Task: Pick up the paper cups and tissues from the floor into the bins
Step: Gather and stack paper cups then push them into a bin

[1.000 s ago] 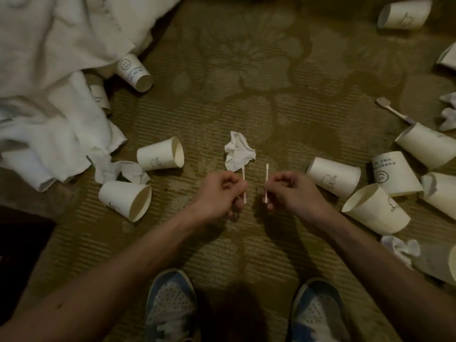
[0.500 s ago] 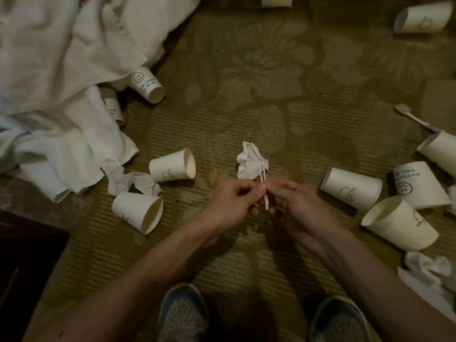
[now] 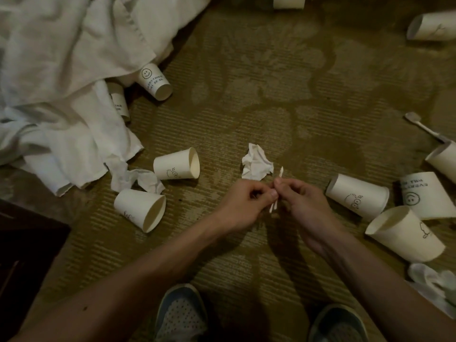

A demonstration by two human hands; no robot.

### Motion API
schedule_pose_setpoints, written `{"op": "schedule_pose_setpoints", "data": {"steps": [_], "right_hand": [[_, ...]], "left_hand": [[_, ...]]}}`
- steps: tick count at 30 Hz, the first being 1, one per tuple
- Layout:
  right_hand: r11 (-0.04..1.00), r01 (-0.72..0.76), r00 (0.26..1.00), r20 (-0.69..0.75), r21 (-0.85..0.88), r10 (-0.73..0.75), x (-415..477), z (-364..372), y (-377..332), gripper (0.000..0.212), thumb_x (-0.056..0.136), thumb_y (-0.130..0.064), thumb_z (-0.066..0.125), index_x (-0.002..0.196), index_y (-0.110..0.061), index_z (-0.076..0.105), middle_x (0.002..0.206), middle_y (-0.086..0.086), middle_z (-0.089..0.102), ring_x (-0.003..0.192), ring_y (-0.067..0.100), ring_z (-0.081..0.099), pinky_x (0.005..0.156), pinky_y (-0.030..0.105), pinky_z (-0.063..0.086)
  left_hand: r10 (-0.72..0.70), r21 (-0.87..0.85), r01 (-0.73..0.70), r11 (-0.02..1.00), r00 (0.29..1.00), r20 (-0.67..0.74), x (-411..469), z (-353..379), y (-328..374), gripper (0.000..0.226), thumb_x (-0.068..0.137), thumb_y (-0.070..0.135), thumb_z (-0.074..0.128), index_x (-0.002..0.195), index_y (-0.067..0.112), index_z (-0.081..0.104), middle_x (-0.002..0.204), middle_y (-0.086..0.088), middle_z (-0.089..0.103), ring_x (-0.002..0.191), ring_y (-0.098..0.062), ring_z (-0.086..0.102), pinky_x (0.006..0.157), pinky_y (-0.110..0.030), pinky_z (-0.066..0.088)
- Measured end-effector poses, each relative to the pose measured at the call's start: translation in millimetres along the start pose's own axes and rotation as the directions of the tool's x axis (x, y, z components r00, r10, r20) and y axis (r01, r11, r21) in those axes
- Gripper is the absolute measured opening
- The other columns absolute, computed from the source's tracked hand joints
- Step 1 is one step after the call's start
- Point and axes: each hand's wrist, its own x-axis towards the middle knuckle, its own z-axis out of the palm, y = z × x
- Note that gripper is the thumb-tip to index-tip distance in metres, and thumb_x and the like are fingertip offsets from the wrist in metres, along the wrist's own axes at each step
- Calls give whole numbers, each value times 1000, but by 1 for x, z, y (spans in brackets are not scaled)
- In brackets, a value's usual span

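Sticks (image 3: 280,172) now together (hands (image 3: 243,203) (image 3: 299,202): fingertip pinch)

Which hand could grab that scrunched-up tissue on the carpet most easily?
Probably the left hand. It sits right next to the crumpled tissue, while the right hand is further off to the side. Both hands pinch the white sticks, so one must let go first.

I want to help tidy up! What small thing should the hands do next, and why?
Probably pass the thin white sticks into the left hand alone. Both it and the right hand pinch them now, so neither is free. Then the right hand could likely grab the crumpled tissue lying on the carpet just beyond the fingertips.
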Motion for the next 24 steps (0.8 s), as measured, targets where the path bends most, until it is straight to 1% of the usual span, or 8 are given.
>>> {"op": "schedule_pose_setpoints", "data": {"steps": [3,5,9,13,15,18,21,24], "right_hand": [[999,28,997,-73,-26,-29,10,-4,-3,25,97,-25,59,79,-19,75,77,-3,72,72,9,64,62,24,53],[1000,20,997,-74,-2,-20,15,-9,-5,21,98,-24,58,87,-16,74,76,-3,72,70,8,65,57,20,51],[1000,-1,999,-41,-7,1,20,-19,-3,17,98,-21,56,101,-13,71,82,1,75,75,10,71,61,20,53],[999,-39,999,-14,5,39,18,-22,2,17,101,-19,53,106,-13,68,80,1,75,73,10,70,63,23,53],[996,-86,996,-21,13,86,17,-24,5,18,103,-19,48,109,-13,64,76,0,73,69,9,68,64,25,53],[986,-156,987,-20,54,157,17,-23,6,20,104,-17,44,107,-9,62,68,1,69,62,10,64,62,26,49],[963,-211,977,24,170,210,17,-13,6,22,104,-14,43,96,-6,61,66,4,65,61,13,60,58,26,48],[949,-228,974,57,218,221,19,-2,8,25,100,-10,46,84,-6,64,75,9,68,69,16,63,67,29,52]], "left_hand": [[-17,80,32,996,983,-185,16,-7,-6,20,95,41,61,101,24,70,86,10,66,76,-3,61,67,-21,50],[42,266,39,963,955,-295,30,-15,-14,38,93,44,61,128,29,57,119,2,57,106,-12,56,87,-28,49],[151,690,-50,722,985,-86,62,-22,-20,72,93,58,52,155,39,20,162,-6,10,145,-30,14,113,-49,25],[234,879,-189,437,968,91,66,-21,-32,52,99,43,50,146,23,43,150,-8,40,132,-26,36,106,-40,36],[350,805,-252,538,935,59,61,-23,-35,33,99,33,54,127,17,63,123,-6,62,113,-21,53,90,-31,43],[271,539,-226,811,963,-4,45,-25,-31,29,98,42,52,98,21,72,84,6,68,79,-10,63,70,-32,48],[232,367,-190,911,970,-74,19,-24,-27,18,97,43,55,104,32,67,85,19,64,84,1,61,72,-22,48],[129,172,-100,980,977,-167,-6,-22,-20,18,91,44,63,106,39,54,91,12,68,92,-10,64,73,-32,54]]}}
